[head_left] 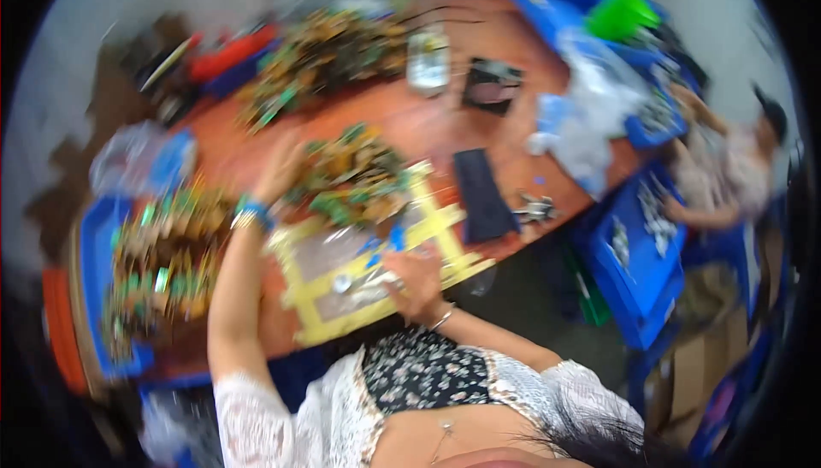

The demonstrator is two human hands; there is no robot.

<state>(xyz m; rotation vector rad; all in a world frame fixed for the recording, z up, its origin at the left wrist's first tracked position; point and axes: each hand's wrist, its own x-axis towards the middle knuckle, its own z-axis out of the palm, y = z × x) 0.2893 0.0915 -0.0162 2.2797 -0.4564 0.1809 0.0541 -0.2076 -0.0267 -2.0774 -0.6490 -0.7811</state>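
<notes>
- One small blue-handled tool point(389, 241) lies under the person's right hand point(415, 280), on the near middle of the table, over a work mat edged in yellow tape point(376, 254). Blur hides its exact kind.
- The tool's long axis runs from the fingers up and to the left, toward the far side; its blue end points away from the person.
- The right hand rests on the mat with fingers curled round the tool's near end; whether it pinches it tight or only touches it cannot be told.
- One small round silvery piece point(342, 282) sits on the mat just left of that hand.
- The left hand point(278, 173) reaches farther out, fingers spread, resting on the left edge of a heap of green and brown circuit parts point(355, 177); a blue band is on the wrist.
- Three such heaps can be counted: this middle one, a second point(321, 53) at the far side of the table, and a third point(162, 254) filling a blue tray point(94, 237) at the left.
- The red-brown table point(402, 113) carries one flat black strip point(481, 194), right of the mat, its long axis running near to far.
- One clear container point(428, 62) and one dark square item point(492, 83) stand at the far side.
- Several blue bins point(637, 254) crowd the right, one green scoop-like item point(620, 10) among the far ones.
- A second person point(727, 168) sits at the far right, hands in a bin.
</notes>
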